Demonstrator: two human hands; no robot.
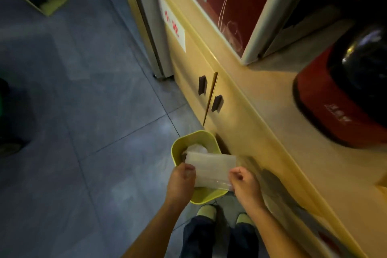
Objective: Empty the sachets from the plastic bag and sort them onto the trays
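While the left hand (181,178) and right hand (244,184) each pinch an end of the clear plastic bag (209,168), it hangs over a yellow-green bin (178,142) on the floor, crumpled white material (196,148) lying inside

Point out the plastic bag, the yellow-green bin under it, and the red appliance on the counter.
plastic bag (211,168), head view, middle of its flat side.
yellow-green bin (195,135), head view, far rim.
red appliance (326,98), head view, red front body.
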